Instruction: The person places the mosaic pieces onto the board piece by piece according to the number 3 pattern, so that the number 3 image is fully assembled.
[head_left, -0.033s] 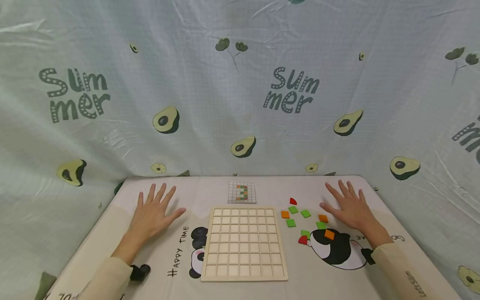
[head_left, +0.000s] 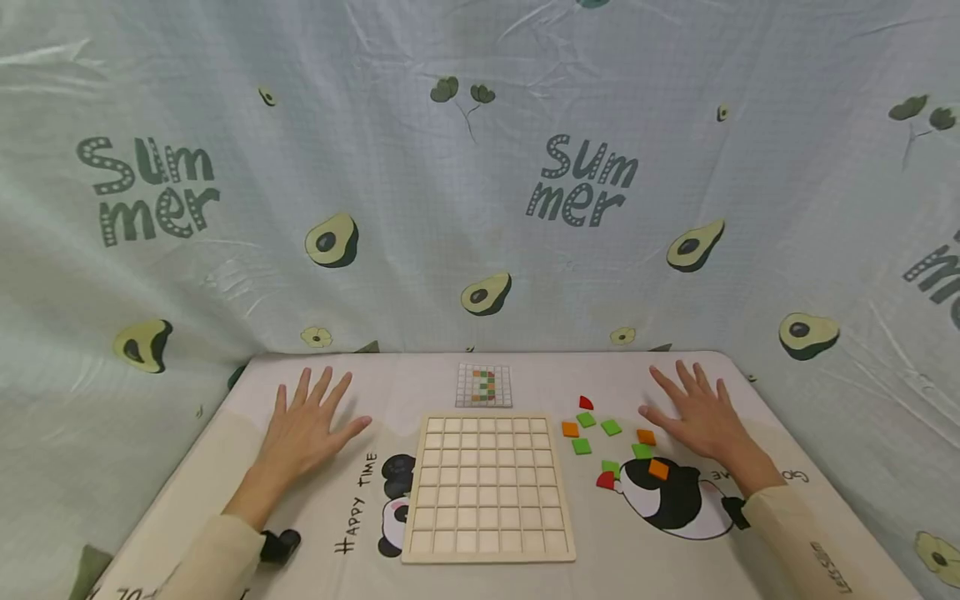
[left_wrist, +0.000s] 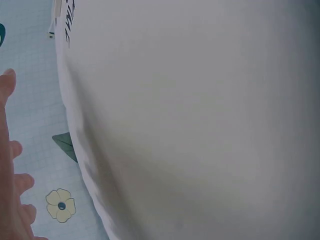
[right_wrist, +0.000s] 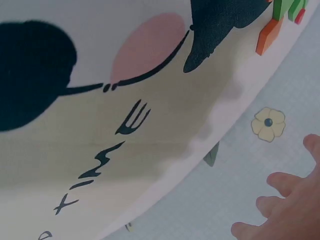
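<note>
In the head view my left hand (head_left: 303,432) is spread palm down over the left side of the table, fingers straight and holding nothing. My right hand (head_left: 701,418) is spread the same way on the right, its thumb near an orange square tile (head_left: 647,437). Between the hands lies a pale wooden board (head_left: 488,558) with a grid of bare square cells. Right of it are scattered green tiles (head_left: 581,447), orange tiles and two red rounded pieces (head_left: 606,480). Fingers of the left hand (left_wrist: 12,190) and right hand (right_wrist: 285,210) edge into their wrist views.
A small card (head_left: 484,386) with a coloured grid pattern lies behind the board. The white tablecloth (head_left: 360,575) carries printed pandas and lettering. Behind the table hangs a pale curtain (head_left: 420,200) with avocado prints. A black strap (head_left: 281,546) shows at the left wrist.
</note>
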